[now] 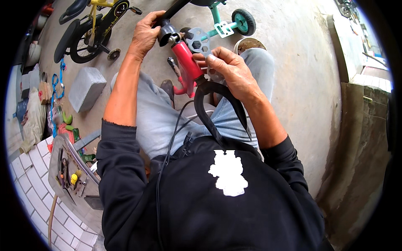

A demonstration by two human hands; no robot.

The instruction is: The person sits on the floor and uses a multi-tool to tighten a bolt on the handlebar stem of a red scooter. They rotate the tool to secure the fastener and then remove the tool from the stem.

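Observation:
Between my knees stands a bicycle frame with a red head tube point(187, 60); its black fork point(204, 108) points back toward my lap. My left hand point(145, 37) is closed around the black handlebar point(175, 9) next to the dark stem clamp point(167, 32). In my right hand point(232, 70) is a flat grey multi-hole wrench point(197, 42), pinched between thumb and fingers. The wrench's far end lies against or just beside the bolt area at the stem; the exact contact is hidden. Black cables point(171, 142) hang down across my lap.
A yellow children's bike point(94, 29) stands at far left, above a grey block point(86, 88). A teal frame with a small wheel point(243, 22) is at the far side, near a round metal bowl point(250, 44). Tools lie on a metal tray point(63, 190) at left. A concrete ledge point(351, 121) runs along the right.

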